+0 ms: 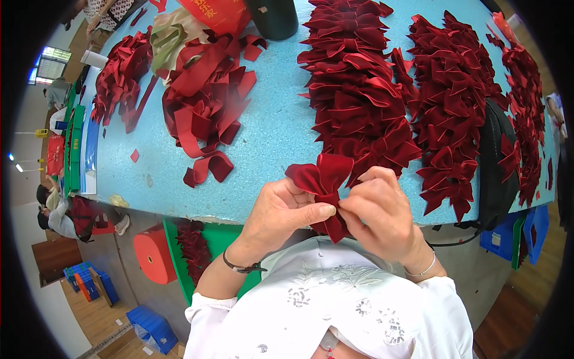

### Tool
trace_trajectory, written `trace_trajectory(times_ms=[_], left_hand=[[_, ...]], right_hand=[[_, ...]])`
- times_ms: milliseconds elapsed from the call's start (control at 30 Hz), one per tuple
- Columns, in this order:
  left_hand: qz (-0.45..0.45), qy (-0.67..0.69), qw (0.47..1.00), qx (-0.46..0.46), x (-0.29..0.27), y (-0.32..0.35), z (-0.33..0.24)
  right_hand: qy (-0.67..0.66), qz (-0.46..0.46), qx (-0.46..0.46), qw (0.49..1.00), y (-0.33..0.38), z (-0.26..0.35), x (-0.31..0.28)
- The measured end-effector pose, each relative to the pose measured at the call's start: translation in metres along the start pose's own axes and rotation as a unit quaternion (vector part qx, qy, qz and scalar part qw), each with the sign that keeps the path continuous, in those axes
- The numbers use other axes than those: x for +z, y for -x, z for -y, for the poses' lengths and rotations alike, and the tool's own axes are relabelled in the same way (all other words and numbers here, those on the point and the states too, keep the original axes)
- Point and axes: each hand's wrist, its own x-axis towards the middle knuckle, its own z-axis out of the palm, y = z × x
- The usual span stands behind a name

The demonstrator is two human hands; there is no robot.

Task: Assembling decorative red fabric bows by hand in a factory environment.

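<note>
A dark red velvet bow (326, 185) is held between my two hands, just over the table's near edge. My left hand (284, 206) pinches it from the left, thumb lying across near its middle and fingers behind its loop. From the other side, my right hand (379, 209) closes thumb and fingertips at the bow's centre; what exactly those fingertips grip is hidden. Beyond my hands, rows of finished-looking red bows (353, 90) lie packed together on the blue table (269, 131). Loose red ribbon strips (206, 102) are heaped on the left.
More bow piles (451, 107) lie to the right, beside a black bag (497, 161). A dark cylindrical container (275, 18) stands at the back. Below the left edge are a red roll (154, 254) and a green crate (176, 251). Another person (60, 215) is at far left.
</note>
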Motion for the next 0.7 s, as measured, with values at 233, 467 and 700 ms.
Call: trace_trajectory(times_ms=[233, 467, 700], left_hand=[[-0.034, 0.025, 0.998, 0.043, 0.003, -0.003, 0.007], [-0.066, 0.050, 0.993, 0.079, 0.009, -0.003, 0.018], [-0.191, -0.204, 0.927, 0.249, -0.021, 0.002, -0.009]], right_hand=[[-0.292, -0.130, 0.335, 0.886, -0.002, 0.016, 0.006], [-0.402, -0.078, 0.388, 0.826, 0.002, 0.009, 0.007], [-0.393, -0.047, 0.363, 0.843, 0.007, 0.001, 0.002]])
